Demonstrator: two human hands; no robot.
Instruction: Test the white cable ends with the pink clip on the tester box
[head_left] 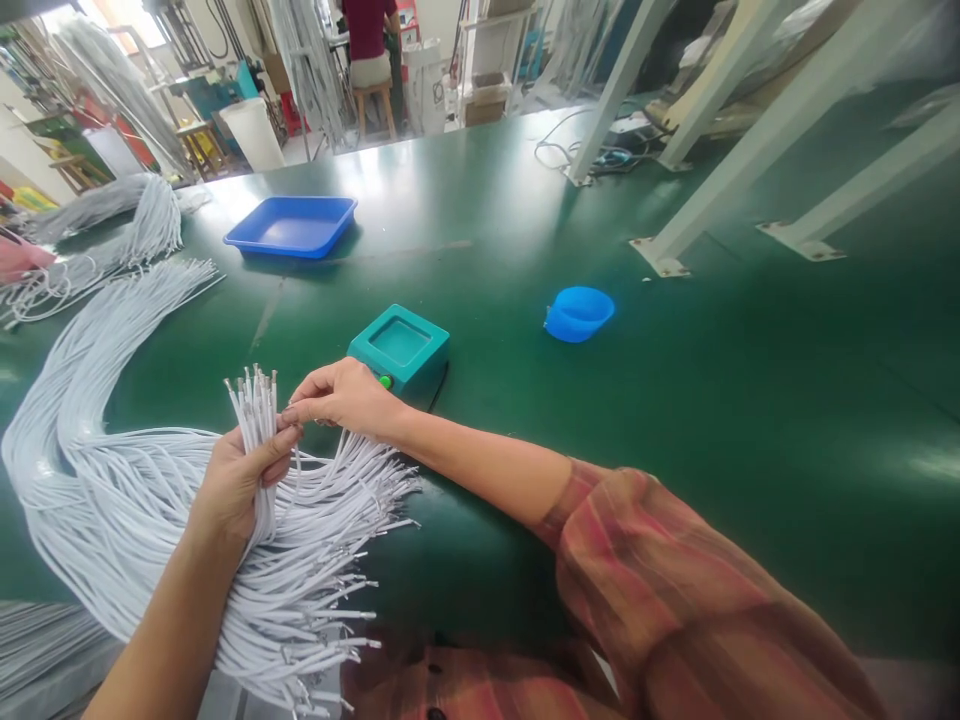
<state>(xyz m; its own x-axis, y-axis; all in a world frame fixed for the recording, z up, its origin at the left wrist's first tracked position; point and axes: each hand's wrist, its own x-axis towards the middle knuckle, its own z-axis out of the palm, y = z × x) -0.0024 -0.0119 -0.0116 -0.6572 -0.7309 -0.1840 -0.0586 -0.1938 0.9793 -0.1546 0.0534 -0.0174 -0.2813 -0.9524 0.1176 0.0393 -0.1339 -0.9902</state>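
A bunch of white cables (257, 410) stands upright in my left hand (244, 470), its metal-tipped ends pointing up past my fingers. My right hand (341, 398) is pinched right beside the bunch, its thumb and index fingertips close to my left thumb; what lies between them is too small to make out. Many more white cables (300, 560) spread below and around my left hand, with their loose ends toward the right. Just behind my right hand sits a teal box (401, 345) with a square recess and a green button.
A blue tray (292, 225) lies at the back left, and a blue cup (579, 313) right of centre. White metal legs (697, 210) stand on the green table (750, 400) at the right. More cable bundles lie at the far left. A person (367, 40) is in the background.
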